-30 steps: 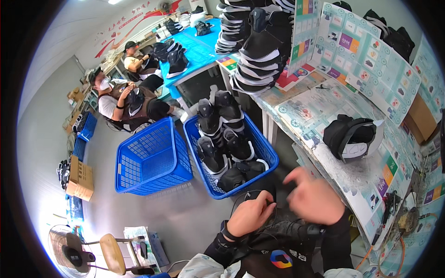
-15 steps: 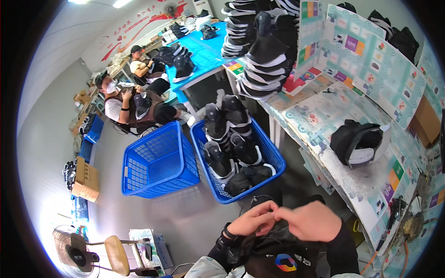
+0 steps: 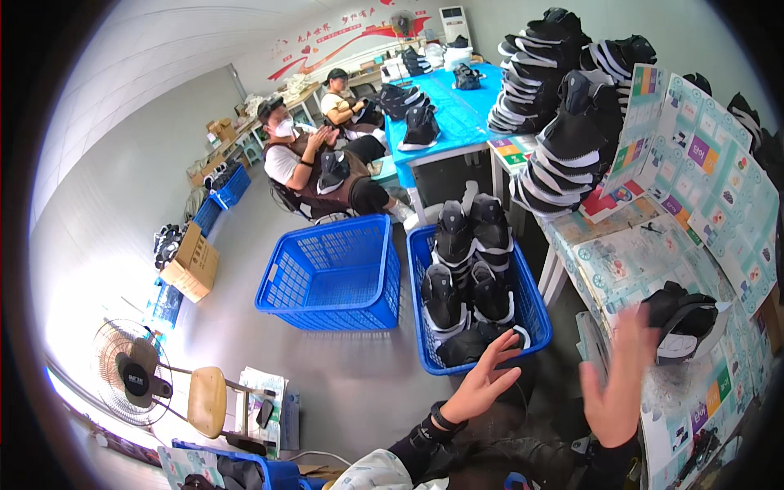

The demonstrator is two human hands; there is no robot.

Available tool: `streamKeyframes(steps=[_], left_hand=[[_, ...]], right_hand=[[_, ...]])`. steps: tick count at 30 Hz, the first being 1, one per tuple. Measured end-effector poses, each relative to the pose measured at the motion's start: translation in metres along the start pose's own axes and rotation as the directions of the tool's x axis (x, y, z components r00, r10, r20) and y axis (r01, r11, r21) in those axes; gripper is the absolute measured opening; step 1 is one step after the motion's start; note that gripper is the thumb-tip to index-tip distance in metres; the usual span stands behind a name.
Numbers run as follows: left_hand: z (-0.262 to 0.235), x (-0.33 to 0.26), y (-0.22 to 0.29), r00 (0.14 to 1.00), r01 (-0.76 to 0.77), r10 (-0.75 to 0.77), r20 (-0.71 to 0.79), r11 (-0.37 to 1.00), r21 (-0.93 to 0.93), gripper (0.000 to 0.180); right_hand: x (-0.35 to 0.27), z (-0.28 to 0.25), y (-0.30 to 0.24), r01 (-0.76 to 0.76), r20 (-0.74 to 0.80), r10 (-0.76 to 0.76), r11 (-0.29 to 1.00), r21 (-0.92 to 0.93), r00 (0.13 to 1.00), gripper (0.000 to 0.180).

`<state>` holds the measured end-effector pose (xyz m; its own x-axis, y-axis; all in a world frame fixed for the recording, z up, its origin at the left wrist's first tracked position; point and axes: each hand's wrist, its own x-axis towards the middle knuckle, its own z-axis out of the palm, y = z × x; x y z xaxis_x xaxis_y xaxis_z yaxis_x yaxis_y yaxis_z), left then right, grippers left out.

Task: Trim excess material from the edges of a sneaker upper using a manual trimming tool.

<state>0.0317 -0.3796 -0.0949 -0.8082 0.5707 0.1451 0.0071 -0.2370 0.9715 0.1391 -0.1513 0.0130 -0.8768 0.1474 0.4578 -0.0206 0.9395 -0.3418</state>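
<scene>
My left hand [image 3: 483,382] is raised in front of me with its fingers spread, holding nothing. It appears over the near end of a blue basket [image 3: 535,331] filled with several black-and-white shoe uppers [image 3: 442,298]. Opposite it, my right hand [image 3: 616,380] is held upright, fingers stretched out and a little blurred, also without anything in it. Beside that hand, a black shoe upper with a white edge [image 3: 684,322] lies on the workbench [image 3: 645,265]. A dark apron covers my lap.
A second blue basket [image 3: 327,314] stands left of the filled one. Tall stacks of shoe uppers [image 3: 563,155] rise on the benches. Two people sit near the blue-covered table [image 3: 457,102]. At lower left are a fan [image 3: 135,371] and a wooden-backed chair [image 3: 207,400].
My hands were together over my lap, fingers pinched; now they are apart and spread, the right one farther right near the bench. The whole view has shifted, with the scene moving rightward.
</scene>
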Motion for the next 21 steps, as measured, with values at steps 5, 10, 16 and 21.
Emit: streamKeyframes(steps=[5,10,16,21], left_hand=[[-0.001,-0.003,-0.020,0.997,0.068,-0.068,0.047,0.998,0.003,0.072],[-0.001,-0.002,-0.022,0.993,0.094,-0.099,0.062,0.993,0.076,0.069],[0.000,-0.004,-0.019,0.992,0.082,-0.089,0.086,0.993,0.083,0.066],[-0.002,-0.007,-0.025,0.991,0.086,-0.095,0.091,0.992,0.093,0.063]], right_hand=[[0.002,0.025,-0.001,-0.051,0.476,-0.287,0.813,0.580,0.831,0.043],[-0.004,0.024,-0.005,-0.084,0.503,-0.201,0.869,0.487,0.840,0.044],[-0.010,0.031,-0.001,-0.068,0.490,-0.206,0.872,0.484,0.847,0.044],[-0.010,0.031,-0.002,-0.074,0.484,-0.200,0.869,0.489,0.852,0.042]])
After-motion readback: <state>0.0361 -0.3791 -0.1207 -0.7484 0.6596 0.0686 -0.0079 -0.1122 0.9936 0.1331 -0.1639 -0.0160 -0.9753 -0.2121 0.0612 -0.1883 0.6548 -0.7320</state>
